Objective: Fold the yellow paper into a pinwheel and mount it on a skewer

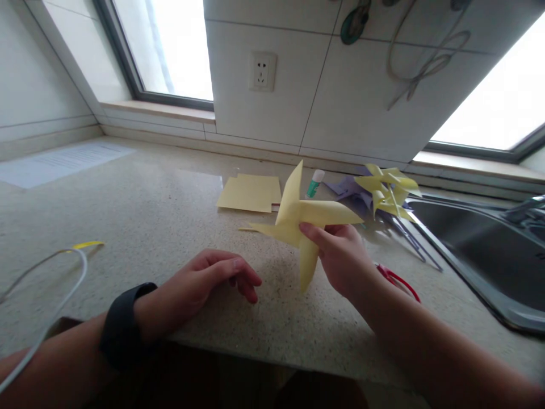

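A yellow paper pinwheel (pixel 293 213) with pointed blades is pinched at its centre between the thumb and fingers of my right hand (pixel 344 250), above the counter. My left hand (pixel 213 278) rests near the counter's front edge, fingers loosely curled and apart, with nothing in it. Behind the pinwheel lie square sheets of yellow paper (pixel 249 193) and a glue stick (pixel 315 183) with a white cap. Red-handled scissors (pixel 398 281) lie partly hidden behind my right forearm.
Finished yellow pinwheels (pixel 389 190) and purple ones (pixel 351 190) on sticks lie beside the metal sink (pixel 481 244) at right. Printed paper (pixel 63 162) lies at the far left. A white cable (pixel 80 272) loops near my left arm. A wall socket (pixel 262 71) is behind.
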A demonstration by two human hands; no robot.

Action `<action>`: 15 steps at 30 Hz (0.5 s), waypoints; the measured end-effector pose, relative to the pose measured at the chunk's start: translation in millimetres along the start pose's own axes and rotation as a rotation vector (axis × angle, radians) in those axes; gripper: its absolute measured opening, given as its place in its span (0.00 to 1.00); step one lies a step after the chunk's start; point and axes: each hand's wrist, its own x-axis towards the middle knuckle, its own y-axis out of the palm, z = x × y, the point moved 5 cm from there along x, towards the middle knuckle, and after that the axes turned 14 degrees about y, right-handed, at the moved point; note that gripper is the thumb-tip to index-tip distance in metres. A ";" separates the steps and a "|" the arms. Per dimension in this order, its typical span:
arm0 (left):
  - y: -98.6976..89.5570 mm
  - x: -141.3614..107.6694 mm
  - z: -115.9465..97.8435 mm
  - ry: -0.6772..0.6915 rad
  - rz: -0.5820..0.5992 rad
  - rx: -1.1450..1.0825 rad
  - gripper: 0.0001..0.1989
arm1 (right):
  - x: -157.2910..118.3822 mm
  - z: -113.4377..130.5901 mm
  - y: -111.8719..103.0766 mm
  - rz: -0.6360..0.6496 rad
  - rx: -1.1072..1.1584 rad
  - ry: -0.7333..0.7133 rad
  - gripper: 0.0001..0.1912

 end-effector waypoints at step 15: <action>-29.2 -0.2 -14.3 0.170 -0.483 0.097 0.11 | -7.3 -14.4 15.2 0.233 0.098 0.285 0.22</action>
